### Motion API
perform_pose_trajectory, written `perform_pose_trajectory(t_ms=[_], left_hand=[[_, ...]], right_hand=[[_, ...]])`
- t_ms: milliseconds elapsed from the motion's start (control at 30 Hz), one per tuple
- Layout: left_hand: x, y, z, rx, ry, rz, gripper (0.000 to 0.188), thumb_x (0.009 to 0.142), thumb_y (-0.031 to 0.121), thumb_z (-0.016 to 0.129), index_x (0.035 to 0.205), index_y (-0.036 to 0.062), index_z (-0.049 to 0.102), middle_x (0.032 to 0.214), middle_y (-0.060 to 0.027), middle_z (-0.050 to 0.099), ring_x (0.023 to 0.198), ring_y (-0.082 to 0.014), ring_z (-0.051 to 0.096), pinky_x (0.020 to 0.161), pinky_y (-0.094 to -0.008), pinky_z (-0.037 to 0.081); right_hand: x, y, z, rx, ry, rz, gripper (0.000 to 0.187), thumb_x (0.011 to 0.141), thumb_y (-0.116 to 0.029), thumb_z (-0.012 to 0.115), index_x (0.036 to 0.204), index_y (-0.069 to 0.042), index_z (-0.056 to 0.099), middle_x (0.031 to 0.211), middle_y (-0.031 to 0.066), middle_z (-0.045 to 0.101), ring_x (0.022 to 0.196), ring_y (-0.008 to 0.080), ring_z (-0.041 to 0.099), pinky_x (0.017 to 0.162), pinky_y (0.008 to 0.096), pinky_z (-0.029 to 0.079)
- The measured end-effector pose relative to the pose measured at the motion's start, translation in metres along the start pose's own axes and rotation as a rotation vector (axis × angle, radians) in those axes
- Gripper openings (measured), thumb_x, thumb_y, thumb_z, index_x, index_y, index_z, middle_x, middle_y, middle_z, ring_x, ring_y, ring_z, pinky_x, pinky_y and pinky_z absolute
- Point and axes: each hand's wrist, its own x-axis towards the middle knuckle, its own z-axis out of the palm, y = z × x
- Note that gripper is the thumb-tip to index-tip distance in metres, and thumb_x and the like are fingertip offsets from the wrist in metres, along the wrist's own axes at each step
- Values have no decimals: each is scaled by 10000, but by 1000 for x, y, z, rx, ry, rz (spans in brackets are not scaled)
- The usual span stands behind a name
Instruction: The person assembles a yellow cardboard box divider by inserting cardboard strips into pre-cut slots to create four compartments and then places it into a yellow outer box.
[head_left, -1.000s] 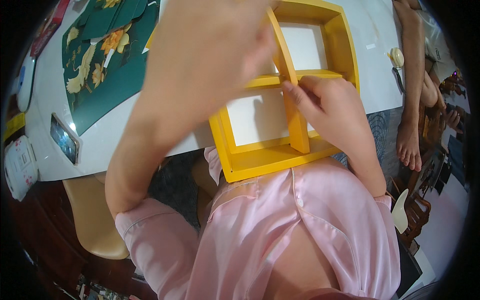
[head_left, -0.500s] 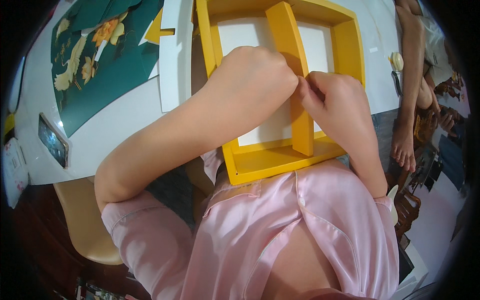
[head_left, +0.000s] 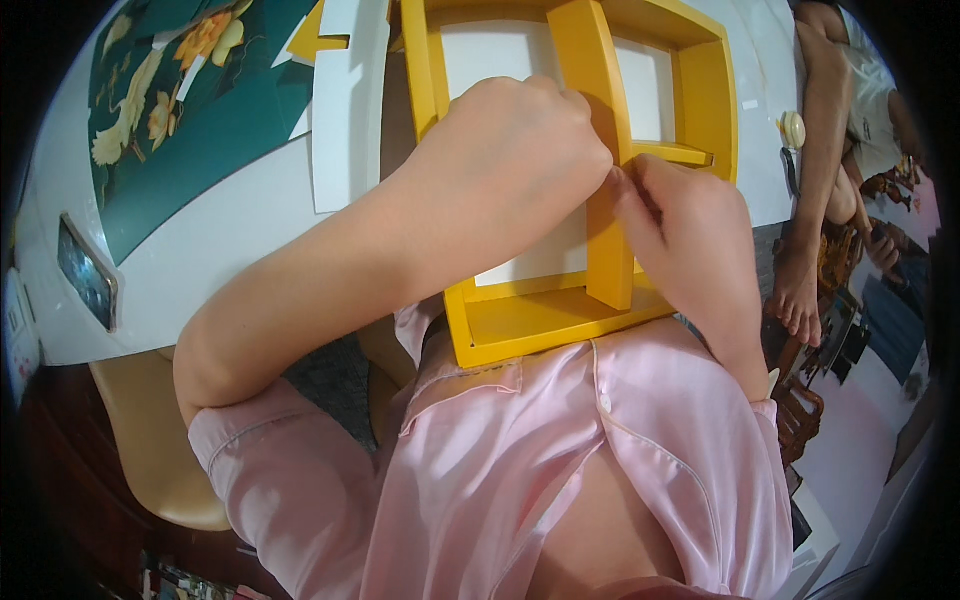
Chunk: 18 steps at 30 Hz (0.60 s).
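A yellow tray-like box (head_left: 728, 80) with a white bottom stands against my front. A long yellow divider (head_left: 610, 255) runs through it from far to near. On its right side, a short yellow crosspiece (head_left: 680, 153) reaches toward the right wall. My left hand (head_left: 520, 150) is closed, knuckles up, over the left compartment and against the long divider; its fingertips are hidden. Close beside it, my right hand (head_left: 690, 215) is closed in a pinch at the divider's right face, just nearer than the crosspiece. What either hand's fingers hold is hidden.
Left on the white table lie dark green printed sheets (head_left: 200, 130), a white folded card strip (head_left: 345, 120) and a phone (head_left: 88, 275). A small round pale object (head_left: 793, 130) lies at right, near another person's bare leg (head_left: 815, 170). A beige chair (head_left: 150, 460) stands lower left.
The short crosspiece right of the long divider now shows beyond my right hand. Both hands and the long divider have shifted slightly right in view, and my hands remain closed.
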Motion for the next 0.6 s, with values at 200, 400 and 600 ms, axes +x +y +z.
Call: perform_pose_trajectory(t_ms=[200, 400, 600], left_hand=[[0, -1, 2, 65, -32, 30, 121, 799, 148, 690, 777, 34, 656, 811, -84, 604, 798, -256, 640, 640, -365, 535], [4, 3, -2, 31, -35, 7, 135, 813, 176, 716, 823, 65, 639, 814, -80, 591, 785, -264, 629, 617, -382, 509], [6, 5, -3, -109, -57, -109, 239, 807, 93, 718, 1037, 61, 662, 920, -99, 667, 782, -284, 655, 655, -380, 524]], right_hand=[[3, 0, 15, -144, -13, -101, 303, 919, -258, 593, 745, -14, 641, 608, 153, 628, 575, 327, 641, 575, 432, 517], [-6, 4, 12, 56, -46, 3, 329, 940, -283, 583, 765, -10, 640, 586, 157, 617, 550, 331, 631, 555, 422, 511], [-7, 22, -8, 299, 54, -20, 122, 877, -151, 673, 931, -41, 676, 756, 136, 659, 618, 304, 636, 560, 373, 498]])
